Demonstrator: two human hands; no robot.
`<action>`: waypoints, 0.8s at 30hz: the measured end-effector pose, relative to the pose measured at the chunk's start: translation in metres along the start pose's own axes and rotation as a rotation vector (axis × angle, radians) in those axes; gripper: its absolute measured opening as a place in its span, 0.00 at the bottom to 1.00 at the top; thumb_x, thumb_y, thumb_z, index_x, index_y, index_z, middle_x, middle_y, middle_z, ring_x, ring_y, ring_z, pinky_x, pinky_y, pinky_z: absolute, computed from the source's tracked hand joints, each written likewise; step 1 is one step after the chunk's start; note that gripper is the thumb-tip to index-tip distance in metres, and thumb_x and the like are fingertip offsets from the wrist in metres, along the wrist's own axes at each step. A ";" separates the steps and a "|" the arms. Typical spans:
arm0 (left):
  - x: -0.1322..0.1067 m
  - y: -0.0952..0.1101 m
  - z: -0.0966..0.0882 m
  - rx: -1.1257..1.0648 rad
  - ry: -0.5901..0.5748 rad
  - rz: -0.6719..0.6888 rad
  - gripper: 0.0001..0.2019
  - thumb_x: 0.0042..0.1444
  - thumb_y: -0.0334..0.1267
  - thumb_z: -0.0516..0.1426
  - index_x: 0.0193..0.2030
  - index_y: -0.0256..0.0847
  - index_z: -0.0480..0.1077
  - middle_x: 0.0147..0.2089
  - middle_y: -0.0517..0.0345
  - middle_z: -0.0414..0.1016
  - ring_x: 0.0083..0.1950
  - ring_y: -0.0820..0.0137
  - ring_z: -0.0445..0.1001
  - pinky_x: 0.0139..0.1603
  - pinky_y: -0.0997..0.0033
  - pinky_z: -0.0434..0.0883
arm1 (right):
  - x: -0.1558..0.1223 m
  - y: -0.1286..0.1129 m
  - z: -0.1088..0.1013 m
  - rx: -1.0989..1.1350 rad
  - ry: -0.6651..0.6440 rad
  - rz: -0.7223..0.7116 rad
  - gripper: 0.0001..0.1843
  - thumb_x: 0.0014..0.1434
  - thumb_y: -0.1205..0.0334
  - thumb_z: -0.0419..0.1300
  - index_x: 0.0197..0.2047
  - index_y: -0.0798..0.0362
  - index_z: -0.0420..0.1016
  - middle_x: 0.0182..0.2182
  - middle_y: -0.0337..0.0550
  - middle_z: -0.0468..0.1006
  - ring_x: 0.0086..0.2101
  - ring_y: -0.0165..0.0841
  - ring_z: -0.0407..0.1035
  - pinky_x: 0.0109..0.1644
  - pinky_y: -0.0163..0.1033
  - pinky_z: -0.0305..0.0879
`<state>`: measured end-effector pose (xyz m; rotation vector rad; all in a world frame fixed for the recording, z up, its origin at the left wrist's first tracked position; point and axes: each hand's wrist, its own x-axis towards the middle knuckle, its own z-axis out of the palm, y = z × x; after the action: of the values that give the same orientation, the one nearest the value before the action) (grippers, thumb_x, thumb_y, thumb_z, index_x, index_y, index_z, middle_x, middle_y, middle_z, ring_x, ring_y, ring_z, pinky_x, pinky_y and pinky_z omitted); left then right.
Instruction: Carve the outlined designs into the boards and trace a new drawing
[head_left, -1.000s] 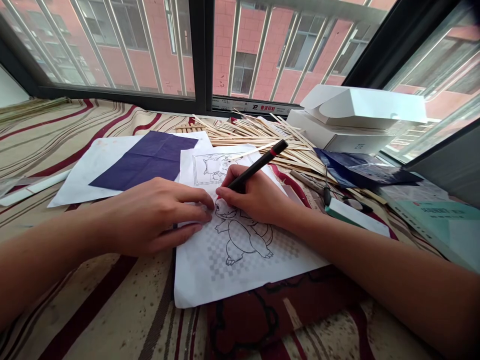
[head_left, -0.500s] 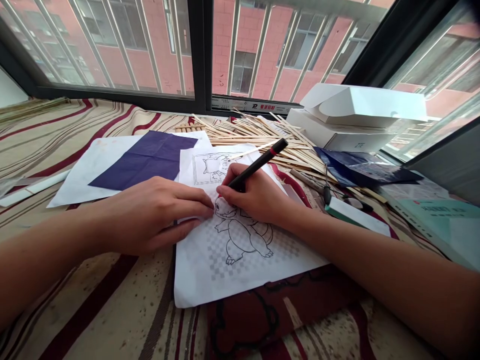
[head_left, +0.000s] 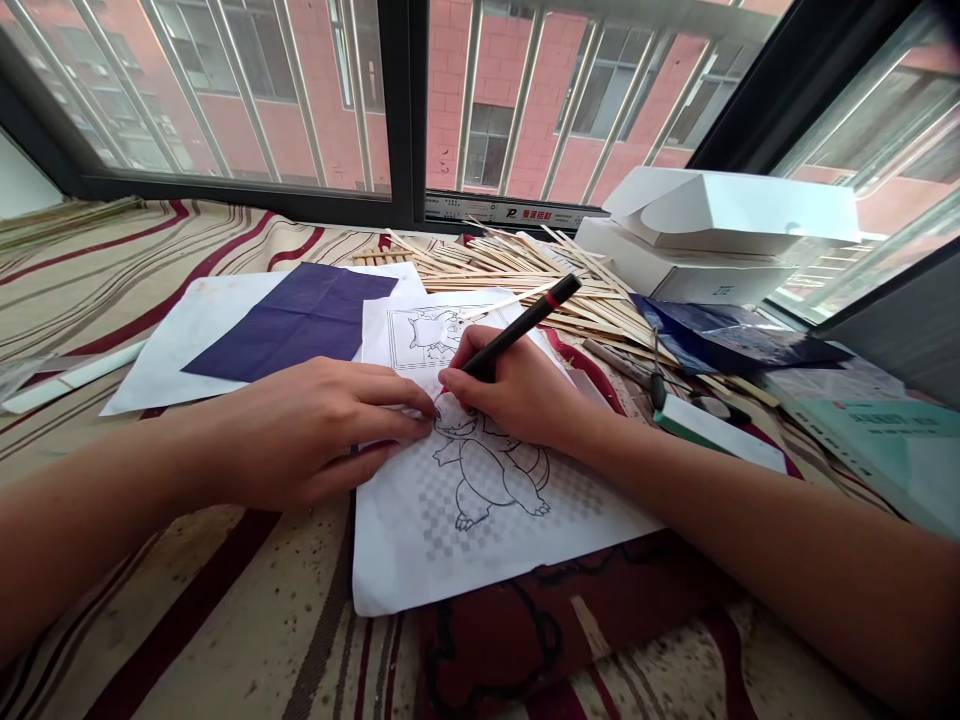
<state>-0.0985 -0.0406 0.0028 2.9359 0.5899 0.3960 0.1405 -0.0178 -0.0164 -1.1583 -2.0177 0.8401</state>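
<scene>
Accordingly, the right hand (head_left: 517, 390) is closing firmly around a slim black pen with a red band (head_left: 529, 322), and its curled fingers are hiding most of the lower barrel. The pen's writing end is bearing down at the head of a black-outline cartoon creature (head_left: 495, 480), though actual contact with the paper is too hidden to confirm. The left hand (head_left: 315, 430) is lying almost flat with its fingers slightly spread, holding nothing and pinning a thin white paper sheet (head_left: 397, 565) just beside the creature's head. That sheet is resting on a striped cream-and-maroon cloth (head_left: 187, 590), between the person's forearms.

In this inspector's judgement, the main risk is slippage: only the left hand is restraining the sheet, so lifting it or dragging the pen hard could shift the paper and send the line astray. The soft, uneven cloth could also let the tip crease or tear the sheet.

The pen's long axis is running diagonally, its writing end pointing down-left and its banded end pointing up-right toward the window. The sheet's long axis is running roughly away from the person, toward a pile of thin pale wooden sticks (head_left: 525, 270).
</scene>
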 end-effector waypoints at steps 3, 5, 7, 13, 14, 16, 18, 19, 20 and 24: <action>0.000 -0.002 0.000 -0.036 0.008 0.004 0.17 0.68 0.32 0.51 0.54 0.42 0.79 0.58 0.47 0.80 0.55 0.63 0.80 0.56 0.67 0.76 | 0.000 0.000 0.001 0.003 0.019 0.010 0.10 0.58 0.65 0.64 0.29 0.51 0.66 0.23 0.33 0.72 0.26 0.28 0.63 0.31 0.36 0.58; -0.001 -0.002 0.001 -0.055 0.017 0.007 0.17 0.68 0.32 0.51 0.54 0.42 0.79 0.58 0.47 0.80 0.55 0.63 0.80 0.56 0.67 0.76 | 0.000 0.000 0.001 0.004 0.024 0.009 0.10 0.58 0.65 0.64 0.29 0.51 0.66 0.23 0.33 0.72 0.26 0.28 0.63 0.31 0.36 0.58; -0.001 -0.003 0.001 -0.054 0.022 0.008 0.17 0.68 0.32 0.51 0.54 0.42 0.79 0.58 0.47 0.80 0.55 0.63 0.80 0.56 0.67 0.77 | -0.001 0.000 0.001 -0.002 0.032 0.004 0.10 0.58 0.65 0.64 0.29 0.51 0.66 0.23 0.33 0.71 0.26 0.28 0.62 0.31 0.37 0.58; -0.002 -0.003 0.000 -0.023 0.022 0.019 0.17 0.68 0.32 0.51 0.55 0.42 0.78 0.58 0.46 0.80 0.54 0.63 0.81 0.54 0.66 0.78 | 0.000 -0.002 -0.001 -0.031 0.044 0.016 0.11 0.58 0.65 0.64 0.28 0.51 0.65 0.23 0.33 0.70 0.26 0.29 0.61 0.32 0.37 0.58; -0.002 -0.003 0.000 -0.016 0.015 0.022 0.17 0.68 0.33 0.51 0.55 0.42 0.78 0.58 0.46 0.80 0.54 0.64 0.80 0.54 0.66 0.78 | 0.000 -0.002 -0.001 -0.031 0.042 0.019 0.11 0.58 0.65 0.64 0.28 0.51 0.65 0.23 0.34 0.69 0.26 0.29 0.61 0.32 0.37 0.58; -0.002 -0.004 0.000 -0.016 0.009 0.020 0.17 0.68 0.33 0.51 0.55 0.42 0.78 0.59 0.46 0.80 0.55 0.64 0.80 0.54 0.67 0.78 | 0.000 -0.002 -0.001 -0.026 0.038 0.019 0.11 0.58 0.65 0.64 0.28 0.51 0.65 0.23 0.34 0.69 0.26 0.28 0.61 0.32 0.37 0.58; -0.002 -0.004 0.001 -0.039 0.017 0.011 0.17 0.67 0.32 0.51 0.55 0.43 0.79 0.59 0.46 0.80 0.55 0.63 0.80 0.55 0.67 0.77 | 0.000 -0.002 -0.001 -0.022 0.037 0.020 0.11 0.58 0.65 0.64 0.28 0.51 0.65 0.23 0.34 0.69 0.26 0.28 0.61 0.32 0.37 0.57; -0.003 -0.005 0.001 -0.054 0.021 0.006 0.17 0.67 0.32 0.52 0.55 0.43 0.79 0.59 0.46 0.79 0.56 0.63 0.80 0.56 0.66 0.77 | 0.000 -0.002 -0.001 -0.024 0.039 0.022 0.11 0.58 0.65 0.64 0.28 0.51 0.65 0.23 0.34 0.69 0.26 0.28 0.61 0.31 0.37 0.57; -0.003 -0.005 0.002 -0.067 0.024 0.002 0.17 0.67 0.32 0.52 0.56 0.43 0.79 0.59 0.47 0.79 0.56 0.63 0.80 0.56 0.66 0.77 | 0.000 -0.002 -0.001 -0.029 0.041 0.025 0.11 0.58 0.65 0.64 0.28 0.51 0.66 0.23 0.34 0.69 0.26 0.28 0.61 0.31 0.37 0.57; -0.003 -0.005 0.003 -0.095 0.033 -0.008 0.16 0.67 0.32 0.52 0.54 0.44 0.79 0.58 0.47 0.80 0.55 0.63 0.80 0.56 0.66 0.77 | 0.000 -0.003 -0.001 -0.045 0.041 0.035 0.11 0.58 0.65 0.64 0.28 0.51 0.65 0.23 0.33 0.69 0.25 0.28 0.61 0.30 0.37 0.56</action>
<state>-0.1019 -0.0371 -0.0011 2.8405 0.5707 0.4599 0.1403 -0.0191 -0.0134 -1.2287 -1.9977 0.7860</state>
